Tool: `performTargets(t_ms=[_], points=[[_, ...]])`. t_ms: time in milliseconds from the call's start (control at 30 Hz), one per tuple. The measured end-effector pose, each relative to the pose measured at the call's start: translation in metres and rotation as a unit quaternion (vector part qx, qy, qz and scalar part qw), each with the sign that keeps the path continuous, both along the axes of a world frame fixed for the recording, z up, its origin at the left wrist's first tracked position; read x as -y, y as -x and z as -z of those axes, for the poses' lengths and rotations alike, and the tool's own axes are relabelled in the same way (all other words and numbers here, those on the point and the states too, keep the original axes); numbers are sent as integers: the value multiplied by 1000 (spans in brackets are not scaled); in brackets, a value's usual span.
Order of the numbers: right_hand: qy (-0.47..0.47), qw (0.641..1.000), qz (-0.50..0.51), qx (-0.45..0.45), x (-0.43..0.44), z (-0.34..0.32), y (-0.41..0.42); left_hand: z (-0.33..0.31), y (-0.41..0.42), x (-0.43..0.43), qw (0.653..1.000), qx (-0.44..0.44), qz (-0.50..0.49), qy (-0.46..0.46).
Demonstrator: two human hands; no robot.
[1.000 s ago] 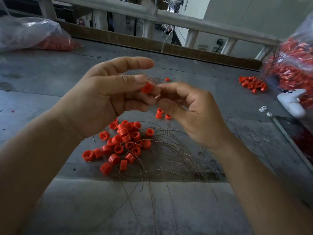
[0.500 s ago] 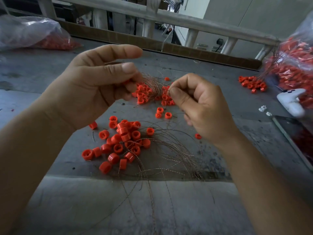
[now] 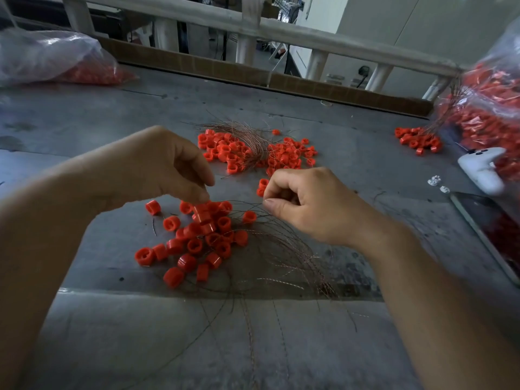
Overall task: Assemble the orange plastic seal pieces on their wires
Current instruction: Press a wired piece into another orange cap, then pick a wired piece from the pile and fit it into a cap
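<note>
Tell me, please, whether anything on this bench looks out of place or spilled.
Mostly orderly work clutter. A small heap of orange plastic seal pieces lies outside the clear plastic bag at the far right, as if spilled, and a white handheld controller sits beside it, unrelated to the parts.

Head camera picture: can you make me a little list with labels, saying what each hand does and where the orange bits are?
left hand: fingertips at the top of the near pile; whether it grips a piece cannot be told
right hand: fingers curled, seems to pinch a wire
near pile: loose orange pieces on the table
loose wires: fanned out beside that pile
far pile: orange pieces with wires, beyond the hands
left bag, right bag: hold orange pieces
</note>
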State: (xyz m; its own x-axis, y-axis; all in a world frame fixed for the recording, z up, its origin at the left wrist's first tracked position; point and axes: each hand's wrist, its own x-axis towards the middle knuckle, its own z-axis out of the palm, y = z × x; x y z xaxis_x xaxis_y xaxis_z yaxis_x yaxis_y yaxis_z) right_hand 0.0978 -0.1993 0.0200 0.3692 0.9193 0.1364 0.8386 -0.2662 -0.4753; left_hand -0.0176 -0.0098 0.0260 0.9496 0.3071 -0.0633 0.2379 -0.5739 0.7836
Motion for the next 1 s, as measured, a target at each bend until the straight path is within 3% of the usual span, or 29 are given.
performTargets(t_ms=[100, 200, 400, 633, 1000], points=[[18, 1000, 3, 11, 0, 1, -2, 4, -2, -2, 999, -14, -13, -29], [40, 999, -2, 6, 1, 1, -4, 11, -8, -8, 993, 41, -89, -60], [-28, 999, 40, -3, 4, -5, -7, 34, -27, -10, 952, 82, -142, -259], [-167, 975, 146, 11, 8, -11, -16, 43, -43, -15, 960, 29, -69, -271], [-213, 956, 203, 3, 9, -11, -21, 44, -41, -15, 953, 68, -44, -292]])
